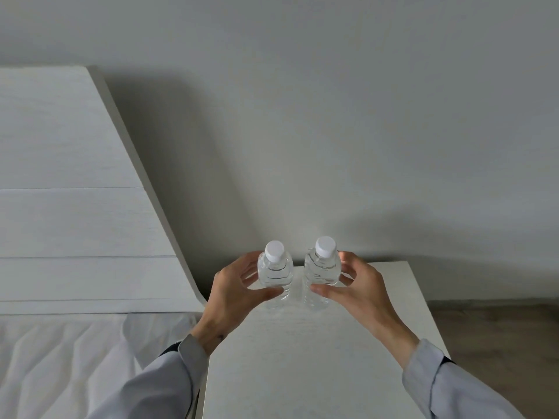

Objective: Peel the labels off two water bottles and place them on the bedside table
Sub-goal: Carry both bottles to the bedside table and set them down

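On the white worktop [317, 358] beside the bed [60, 358], two label-free bottles, the left bottle [275, 276] and the right bottle [321, 272], are held upright by the left hand [233, 291] and right hand [360, 288], each grip closed around its bottle; placing seems nearly done, only release is needed.

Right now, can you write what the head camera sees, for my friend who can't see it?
Two clear, label-free water bottles with white caps stand upright, side by side, on a white bedside table, the left hand around the left bottle and the right hand around the right bottle. A white bed lies to the left.
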Motion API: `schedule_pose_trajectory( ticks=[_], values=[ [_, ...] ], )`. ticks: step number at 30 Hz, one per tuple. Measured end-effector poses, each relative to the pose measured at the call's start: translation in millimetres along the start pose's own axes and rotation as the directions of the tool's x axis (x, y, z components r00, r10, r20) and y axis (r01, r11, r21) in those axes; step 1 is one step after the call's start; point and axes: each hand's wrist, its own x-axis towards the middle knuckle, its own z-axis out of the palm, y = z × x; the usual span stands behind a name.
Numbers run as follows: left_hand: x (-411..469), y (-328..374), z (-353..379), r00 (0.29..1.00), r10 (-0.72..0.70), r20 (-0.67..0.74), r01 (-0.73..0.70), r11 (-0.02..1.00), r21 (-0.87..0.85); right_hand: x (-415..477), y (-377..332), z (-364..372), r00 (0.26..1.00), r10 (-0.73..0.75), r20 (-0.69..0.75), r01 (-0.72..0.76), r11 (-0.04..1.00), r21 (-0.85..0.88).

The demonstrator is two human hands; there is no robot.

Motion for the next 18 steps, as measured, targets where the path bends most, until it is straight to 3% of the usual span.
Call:
schedule_pose_trajectory(
  ticks=[18],
  values=[
    [6.0, -33.4, 8.9, 0.999, 0.019, 0.026, -0.019, 1.000, -0.005, 4.5, 29.4, 20.7, 0.994, -0.046, 0.103, 0.036, 0.995, 0.098]
  ],
)
